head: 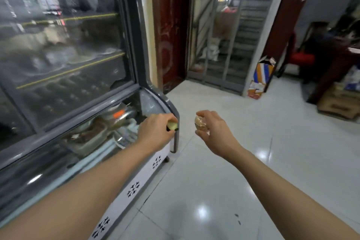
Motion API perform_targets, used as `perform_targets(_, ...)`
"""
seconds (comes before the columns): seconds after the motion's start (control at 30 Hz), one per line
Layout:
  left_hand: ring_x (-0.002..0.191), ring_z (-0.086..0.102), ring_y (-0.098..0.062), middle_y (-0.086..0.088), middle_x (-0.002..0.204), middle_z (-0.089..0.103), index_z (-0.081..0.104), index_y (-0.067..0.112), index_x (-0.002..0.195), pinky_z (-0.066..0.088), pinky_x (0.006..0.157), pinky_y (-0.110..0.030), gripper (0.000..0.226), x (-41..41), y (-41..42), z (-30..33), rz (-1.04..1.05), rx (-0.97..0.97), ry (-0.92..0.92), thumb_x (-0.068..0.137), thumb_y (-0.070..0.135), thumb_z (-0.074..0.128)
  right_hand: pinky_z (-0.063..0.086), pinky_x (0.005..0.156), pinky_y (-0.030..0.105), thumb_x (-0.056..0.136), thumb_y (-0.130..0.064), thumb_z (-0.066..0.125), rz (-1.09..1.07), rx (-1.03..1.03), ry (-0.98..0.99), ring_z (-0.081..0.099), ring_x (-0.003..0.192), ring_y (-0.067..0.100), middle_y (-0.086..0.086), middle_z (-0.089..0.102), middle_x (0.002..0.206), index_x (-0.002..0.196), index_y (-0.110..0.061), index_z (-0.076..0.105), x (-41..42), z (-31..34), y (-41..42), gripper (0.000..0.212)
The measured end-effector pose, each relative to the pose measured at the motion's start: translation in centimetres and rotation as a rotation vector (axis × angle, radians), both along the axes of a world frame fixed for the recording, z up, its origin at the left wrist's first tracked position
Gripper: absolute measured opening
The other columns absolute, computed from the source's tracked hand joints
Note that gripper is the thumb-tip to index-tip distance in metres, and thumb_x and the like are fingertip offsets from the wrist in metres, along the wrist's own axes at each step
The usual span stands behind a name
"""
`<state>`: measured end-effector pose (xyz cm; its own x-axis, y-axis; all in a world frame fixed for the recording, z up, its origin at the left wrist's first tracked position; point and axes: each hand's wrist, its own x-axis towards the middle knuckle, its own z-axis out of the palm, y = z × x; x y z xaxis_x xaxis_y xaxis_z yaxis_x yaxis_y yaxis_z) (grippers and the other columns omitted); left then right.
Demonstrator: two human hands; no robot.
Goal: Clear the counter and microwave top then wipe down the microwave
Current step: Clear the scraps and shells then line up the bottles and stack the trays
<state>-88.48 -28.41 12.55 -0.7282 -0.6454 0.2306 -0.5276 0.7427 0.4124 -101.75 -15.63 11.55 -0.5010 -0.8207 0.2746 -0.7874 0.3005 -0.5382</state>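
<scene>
shiny floor tiles point(224, 171) lie under both my hands. my left hand point(155, 132) pinches a small green thing point(173, 125), just beside the fridge point(64, 60) corner. my right hand point(211, 128) curls round a pale ball point(200, 122). no microwave or counter in sight. a loose grip could drop the ball, and it might roll away or break.

Open white tiled floor point(224, 161) stretches ahead and to the right. A glass-fronted display cabinet point(68, 84) walls off the whole left side, its rounded corner just beside the left hand point(155, 132). Cardboard boxes point(261, 76) stand by the far doorway, furniture beyond at right
</scene>
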Motion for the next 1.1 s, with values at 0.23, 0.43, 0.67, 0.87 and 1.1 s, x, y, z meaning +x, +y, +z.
perform_targets(0.23, 0.102, 0.061, -0.019, 0.006, 0.108, 0.068, 0.064, 0.034, 0.11, 0.052, 0.086, -0.036, 0.03, -15.0, -6.8, -0.3, -0.125, 0.032, 0.044, 0.082, 0.024, 0.067, 0.043, 0.09, 0.03, 0.087, -0.016, 0.064, -0.135, 0.039, 0.011, 0.053, 0.108, 0.026, 0.008, 0.049, 0.125, 0.129, -0.015, 0.046, -13.1, 0.6, -3.9, 0.046)
perform_targets(0.43, 0.099, 0.062, -0.021, 0.006, 0.104, 0.069, 0.066, 0.034, 0.105, 0.053, 0.082, -0.037, 0.028, -26.3, -12.5, -0.2, -0.175, 0.047, 0.032, 0.079, 0.022, 0.065, 0.044, 0.09, 0.03, 0.086, -0.015, 0.065, -0.206, 0.022, 0.012, 0.053, 0.109, 0.026, 0.008, 0.05, 0.124, 0.128, -0.015, 0.047, -22.8, 1.3, -8.7, 0.046)
perform_targets(0.67, 0.095, 0.063, -0.02, 0.005, 0.101, 0.071, 0.067, 0.03, 0.104, 0.053, 0.082, -0.038, 0.026, -35.4, -16.6, -0.2, -0.245, 0.044, 0.055, 0.079, 0.021, 0.068, 0.041, 0.087, 0.023, 0.087, -0.017, 0.065, -0.248, 0.024, -0.01, 0.053, 0.108, 0.023, 0.006, 0.05, 0.126, 0.129, -0.017, 0.046, -31.5, 0.8, -12.5, 0.046)
perform_targets(0.87, 0.096, 0.062, -0.02, 0.004, 0.102, 0.07, 0.067, 0.03, 0.105, 0.053, 0.082, -0.038, 0.027, -43.3, -20.6, -0.5, -0.213, 0.047, 0.043, 0.08, 0.021, 0.068, 0.041, 0.086, 0.023, 0.087, -0.018, 0.065, -0.212, 0.031, 0.0, 0.053, 0.108, 0.023, 0.006, 0.051, 0.125, 0.128, -0.017, 0.047, -40.3, 0.2, -17.1, 0.046)
perform_targets(1.1, 0.102, 0.061, -0.021, 0.004, 0.108, 0.069, 0.065, 0.031, 0.111, 0.053, 0.081, -0.037, 0.03, -54.3, -25.9, -0.1, -0.073, 0.029, 0.023, 0.082, 0.023, 0.067, 0.041, 0.089, 0.025, 0.085, -0.017, 0.066, -0.118, 0.021, 0.007, 0.052, 0.11, 0.024, 0.006, 0.05, 0.128, 0.128, -0.016, 0.048, -53.6, 0.3, -23.4, 0.047)
